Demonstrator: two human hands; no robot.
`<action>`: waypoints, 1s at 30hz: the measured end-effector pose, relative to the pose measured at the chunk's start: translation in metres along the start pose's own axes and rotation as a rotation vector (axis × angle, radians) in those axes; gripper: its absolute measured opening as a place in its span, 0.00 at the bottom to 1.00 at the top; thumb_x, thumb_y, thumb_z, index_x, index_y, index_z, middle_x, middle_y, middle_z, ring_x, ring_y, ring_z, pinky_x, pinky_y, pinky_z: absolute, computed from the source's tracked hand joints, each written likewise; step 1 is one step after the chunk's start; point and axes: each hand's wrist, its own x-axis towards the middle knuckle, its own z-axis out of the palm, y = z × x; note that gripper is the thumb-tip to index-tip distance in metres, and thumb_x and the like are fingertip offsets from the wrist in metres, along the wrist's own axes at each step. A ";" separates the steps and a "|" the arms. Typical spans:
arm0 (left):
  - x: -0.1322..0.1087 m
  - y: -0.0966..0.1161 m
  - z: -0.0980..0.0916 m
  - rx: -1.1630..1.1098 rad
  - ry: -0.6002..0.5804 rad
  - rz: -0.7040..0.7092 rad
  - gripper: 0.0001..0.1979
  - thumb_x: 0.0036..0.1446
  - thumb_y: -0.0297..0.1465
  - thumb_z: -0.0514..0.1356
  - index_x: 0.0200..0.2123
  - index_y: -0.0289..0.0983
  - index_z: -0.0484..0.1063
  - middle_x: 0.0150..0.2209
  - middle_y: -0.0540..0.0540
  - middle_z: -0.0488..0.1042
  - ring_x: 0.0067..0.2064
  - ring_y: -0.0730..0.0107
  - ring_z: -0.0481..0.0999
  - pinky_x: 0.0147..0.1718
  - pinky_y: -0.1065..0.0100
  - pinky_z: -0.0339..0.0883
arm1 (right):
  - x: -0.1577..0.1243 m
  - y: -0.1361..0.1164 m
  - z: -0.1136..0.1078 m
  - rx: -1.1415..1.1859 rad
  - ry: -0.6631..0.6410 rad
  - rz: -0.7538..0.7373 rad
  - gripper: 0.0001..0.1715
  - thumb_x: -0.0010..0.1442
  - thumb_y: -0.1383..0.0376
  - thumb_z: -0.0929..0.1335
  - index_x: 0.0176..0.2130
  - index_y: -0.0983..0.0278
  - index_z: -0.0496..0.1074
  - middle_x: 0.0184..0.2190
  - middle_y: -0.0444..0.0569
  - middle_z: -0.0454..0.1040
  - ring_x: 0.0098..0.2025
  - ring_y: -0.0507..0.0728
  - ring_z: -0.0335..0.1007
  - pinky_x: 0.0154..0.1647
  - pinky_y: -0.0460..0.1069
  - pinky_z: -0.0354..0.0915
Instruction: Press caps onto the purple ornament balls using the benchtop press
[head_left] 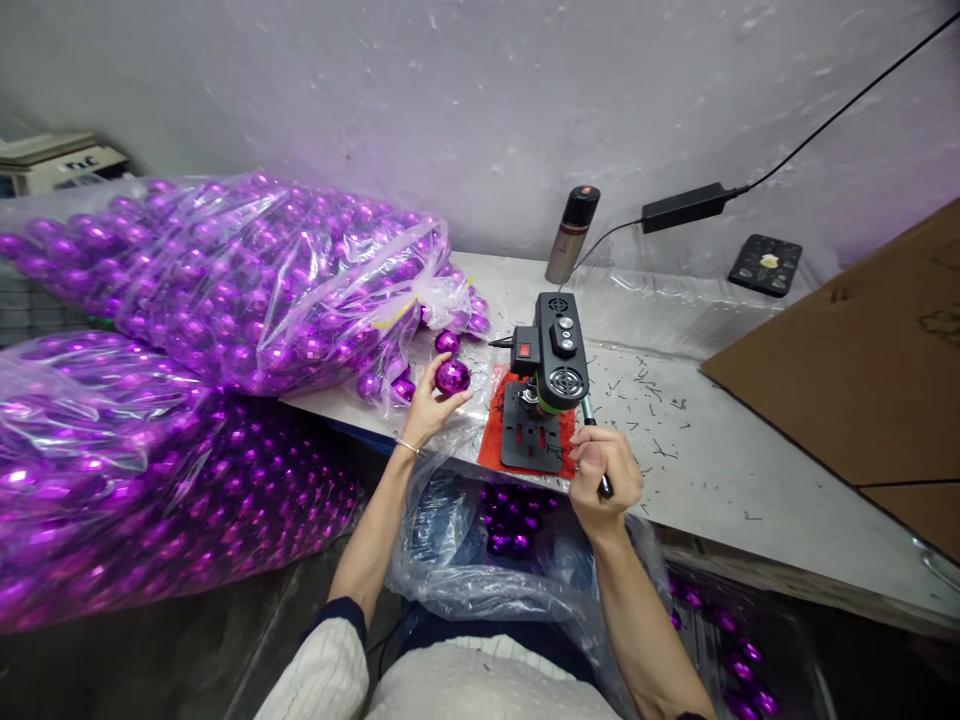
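Note:
Between the thumb and fingers of my left hand (435, 405) is a shiny purple ball ornament (453, 377), held left of a small black bench machine (559, 350). The machine has round vents, buttons and a red switch, and its slotted base plate (531, 445) rests on a red cloth (491, 440). My right hand (606, 470) is wrapped around the black-gripped lever (605, 487) at the machine's right side. Close behind the held ball lies another purple ball (447, 343) on the table.
Big clear bags of purple balls (247, 270) fill the left. An open plastic bag (517, 590) with balls hangs below the table edge. A spray can (573, 235), power adapter (686, 207), dark floral box (766, 265) and cardboard box (847, 370) stand around. Black scraps litter the tabletop (720, 440).

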 end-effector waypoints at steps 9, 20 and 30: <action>-0.040 0.000 0.039 -0.302 -0.148 -0.095 0.43 0.47 0.47 0.73 0.63 0.40 0.65 0.62 0.37 0.69 0.60 0.55 0.74 0.61 0.56 0.69 | -0.002 0.003 -0.001 -0.032 -0.017 0.006 0.16 0.67 0.70 0.61 0.28 0.59 0.65 0.23 0.43 0.70 0.30 0.55 0.74 0.31 0.51 0.67; -0.076 0.012 0.042 -0.263 -0.219 -0.100 0.34 0.54 0.44 0.70 0.61 0.41 0.68 0.63 0.38 0.70 0.63 0.55 0.73 0.63 0.55 0.67 | -0.015 -0.003 -0.006 0.065 0.087 0.196 0.25 0.63 0.59 0.72 0.57 0.58 0.67 0.55 0.58 0.71 0.33 0.52 0.74 0.29 0.51 0.75; -0.104 0.021 0.050 -0.190 -0.266 0.000 0.26 0.60 0.40 0.66 0.61 0.44 0.70 0.68 0.38 0.63 0.69 0.52 0.64 0.60 0.54 0.70 | -0.071 -0.031 -0.003 0.276 -0.257 0.838 0.17 0.65 0.53 0.68 0.48 0.60 0.74 0.42 0.52 0.81 0.32 0.52 0.78 0.28 0.46 0.75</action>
